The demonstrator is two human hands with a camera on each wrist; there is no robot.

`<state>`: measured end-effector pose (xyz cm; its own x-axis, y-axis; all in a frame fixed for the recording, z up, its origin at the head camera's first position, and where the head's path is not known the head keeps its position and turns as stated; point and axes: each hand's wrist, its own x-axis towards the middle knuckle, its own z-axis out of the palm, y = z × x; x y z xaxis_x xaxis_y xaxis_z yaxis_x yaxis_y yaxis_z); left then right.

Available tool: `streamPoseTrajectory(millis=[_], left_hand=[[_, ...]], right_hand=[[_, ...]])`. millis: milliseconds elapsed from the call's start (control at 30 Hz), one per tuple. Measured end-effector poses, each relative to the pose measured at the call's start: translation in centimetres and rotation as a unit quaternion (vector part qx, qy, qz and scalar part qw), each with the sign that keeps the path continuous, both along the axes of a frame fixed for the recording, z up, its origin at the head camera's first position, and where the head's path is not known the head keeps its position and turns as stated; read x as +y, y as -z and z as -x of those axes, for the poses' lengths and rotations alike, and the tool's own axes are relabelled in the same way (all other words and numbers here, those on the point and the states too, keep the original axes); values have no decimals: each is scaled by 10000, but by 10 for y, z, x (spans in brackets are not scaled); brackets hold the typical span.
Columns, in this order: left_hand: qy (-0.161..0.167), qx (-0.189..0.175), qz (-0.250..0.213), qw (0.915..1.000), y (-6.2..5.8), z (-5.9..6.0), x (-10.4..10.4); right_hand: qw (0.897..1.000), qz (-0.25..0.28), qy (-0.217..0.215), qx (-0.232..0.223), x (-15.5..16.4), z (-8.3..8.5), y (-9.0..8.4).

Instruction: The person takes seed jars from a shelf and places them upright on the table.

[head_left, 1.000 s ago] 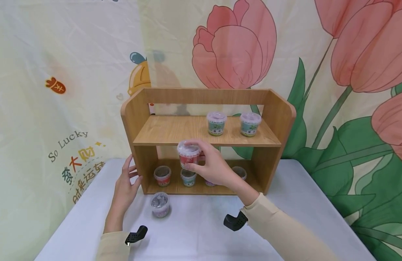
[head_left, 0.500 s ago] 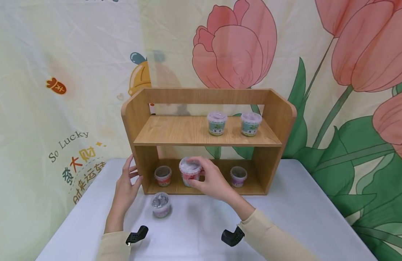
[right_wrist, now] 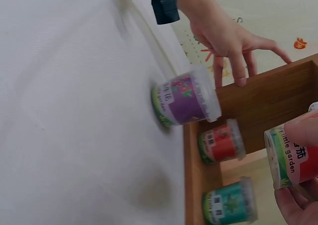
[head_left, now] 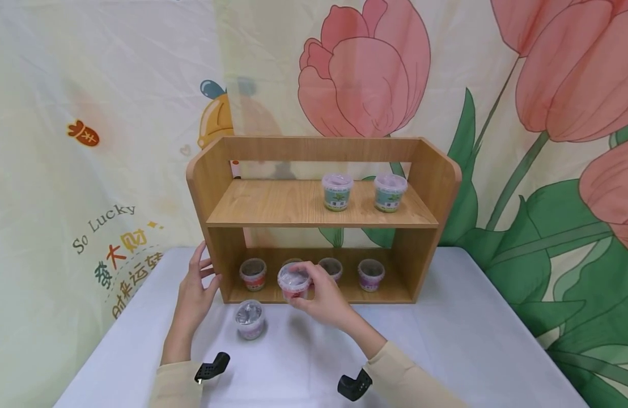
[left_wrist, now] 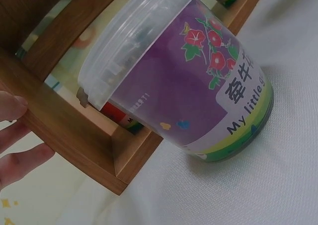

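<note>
at the lower centre of the head view, the right hand (head_left: 321,297) had come down from the upper shelf level a second before to just in front of the wooden rack (head_left: 314,218), above the counter (head_left: 446,340). its fingers (head_left: 306,271) were curled round the red-labelled tub (head_left: 293,281), clear-lidded and upright. left of it, the left hand (head_left: 194,294) stayed open against the rack's side, beside the purple tub (head_left: 250,319).
</note>
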<state>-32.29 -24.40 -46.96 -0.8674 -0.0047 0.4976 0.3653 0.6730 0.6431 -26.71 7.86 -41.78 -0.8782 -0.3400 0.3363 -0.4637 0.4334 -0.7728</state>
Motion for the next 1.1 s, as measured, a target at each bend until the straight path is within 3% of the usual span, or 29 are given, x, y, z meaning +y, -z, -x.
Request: streamPoseTrajectory(millis=[400,833,1100], left_hand=[[23,-32,-34,10000,1,2,0],[-2,-141,8,9999,-3,0,1],[-29,-223,-11,9997,-3,0,0]], right_hand=[[9995,50,182,-235,-12,0,39],[9954,185,434,-835,-23,-1,67],[9975,121,455,-529,-28,-1,77]])
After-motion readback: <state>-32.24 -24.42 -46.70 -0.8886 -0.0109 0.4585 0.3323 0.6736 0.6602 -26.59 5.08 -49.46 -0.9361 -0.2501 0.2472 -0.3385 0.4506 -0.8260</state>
